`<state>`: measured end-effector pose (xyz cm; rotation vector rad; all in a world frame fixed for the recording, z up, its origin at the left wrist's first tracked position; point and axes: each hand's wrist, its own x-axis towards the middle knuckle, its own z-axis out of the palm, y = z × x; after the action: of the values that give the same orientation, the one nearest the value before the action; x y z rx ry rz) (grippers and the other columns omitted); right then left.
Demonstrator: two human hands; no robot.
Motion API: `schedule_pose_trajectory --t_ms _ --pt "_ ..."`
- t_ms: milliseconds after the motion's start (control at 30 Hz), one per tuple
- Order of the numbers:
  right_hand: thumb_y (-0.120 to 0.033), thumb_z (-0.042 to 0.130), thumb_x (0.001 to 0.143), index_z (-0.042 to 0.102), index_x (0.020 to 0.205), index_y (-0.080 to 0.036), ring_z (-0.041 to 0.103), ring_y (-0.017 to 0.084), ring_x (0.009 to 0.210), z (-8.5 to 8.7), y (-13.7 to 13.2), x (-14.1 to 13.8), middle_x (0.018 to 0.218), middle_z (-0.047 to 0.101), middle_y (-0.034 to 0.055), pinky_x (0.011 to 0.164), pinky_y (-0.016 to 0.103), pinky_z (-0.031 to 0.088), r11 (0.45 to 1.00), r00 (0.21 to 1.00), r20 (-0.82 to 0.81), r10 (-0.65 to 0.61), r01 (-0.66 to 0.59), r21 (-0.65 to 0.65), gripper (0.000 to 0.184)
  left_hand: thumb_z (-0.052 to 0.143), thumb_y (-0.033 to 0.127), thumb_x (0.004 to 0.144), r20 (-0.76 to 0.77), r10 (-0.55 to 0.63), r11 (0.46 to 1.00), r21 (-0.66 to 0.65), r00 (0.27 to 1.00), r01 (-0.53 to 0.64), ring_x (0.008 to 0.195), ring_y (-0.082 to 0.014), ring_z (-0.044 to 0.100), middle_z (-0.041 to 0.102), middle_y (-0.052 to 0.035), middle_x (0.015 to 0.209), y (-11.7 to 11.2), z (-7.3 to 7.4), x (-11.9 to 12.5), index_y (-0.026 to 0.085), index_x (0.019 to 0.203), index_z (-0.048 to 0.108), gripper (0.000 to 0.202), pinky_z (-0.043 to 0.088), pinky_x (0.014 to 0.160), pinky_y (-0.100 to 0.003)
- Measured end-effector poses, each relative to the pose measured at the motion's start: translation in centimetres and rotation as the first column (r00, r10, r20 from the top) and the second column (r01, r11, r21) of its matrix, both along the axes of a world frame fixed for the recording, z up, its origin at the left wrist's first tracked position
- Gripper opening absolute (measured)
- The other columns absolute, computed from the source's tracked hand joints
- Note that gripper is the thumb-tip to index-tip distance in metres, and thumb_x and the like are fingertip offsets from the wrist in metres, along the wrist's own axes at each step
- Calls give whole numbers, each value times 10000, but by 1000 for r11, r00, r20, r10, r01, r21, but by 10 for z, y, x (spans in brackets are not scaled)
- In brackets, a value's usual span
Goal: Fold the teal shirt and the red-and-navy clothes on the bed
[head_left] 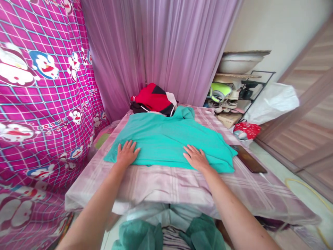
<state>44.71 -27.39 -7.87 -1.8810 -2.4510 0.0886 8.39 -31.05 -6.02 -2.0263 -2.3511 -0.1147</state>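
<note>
A turquoise garment [161, 139] lies spread on a table covered with a pink and white checked cloth [166, 187]. What looks like its collar sticks out at the far edge, right of the middle. My left hand [127, 153] rests flat on the left part of the fabric, fingers stretched out. On the right part lies my right hand [196, 158], also flat with its fingers apart. Neither hand grips the cloth. Small wrinkles run across the garment between and beside the hands.
Red, black and white clothing [154, 99] is heaped behind the garment. A dark phone [248, 159] with a white cable lies at the right. Purple curtains [161, 45] hang behind, a pink patterned curtain [47, 93] at left. A shoe rack [234, 93] stands back right.
</note>
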Motion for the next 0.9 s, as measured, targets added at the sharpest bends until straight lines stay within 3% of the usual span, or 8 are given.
schedule_pose_trajectory --t_ms 133,267,600,900 --pt "-464 238 1014 363 1528 -314 292 232 1473 -4 -1 27 1602 343 34 1169 553 243 999 999 37 -20 19 27 550 275 546 978 26 81 996 22 996 -81 1497 -304 241 305 -64 1621 -6 1 -31 285 1511 389 604 201 1176 -609" --pt "-457 262 1012 390 1514 -313 305 233 1467 -5 -5 51 1597 355 37 1166 546 255 996 995 64 -80 78 46 537 267 503 985 57 122 993 -2 991 -122 1487 -307 269 262 -102 1634 -10 1 -48 247 1541 330 615 273 1157 -570" --pt "-444 311 1004 489 1451 -298 376 238 1424 -8 -8 54 1544 446 57 1148 523 278 984 993 20 -120 117 135 503 290 468 983 53 140 981 131 989 -146 1446 -290 358 375 -96 1585 -16 -9 -44 236 1500 422 581 286 1169 -510" --pt "-390 362 993 587 1369 -225 451 240 1372 -7 -12 56 1473 532 80 1130 449 322 972 991 -51 -128 135 195 468 325 442 978 87 127 980 141 988 -138 1429 -296 383 413 -97 1563 -18 -5 -45 233 1478 456 557 311 1156 -522"
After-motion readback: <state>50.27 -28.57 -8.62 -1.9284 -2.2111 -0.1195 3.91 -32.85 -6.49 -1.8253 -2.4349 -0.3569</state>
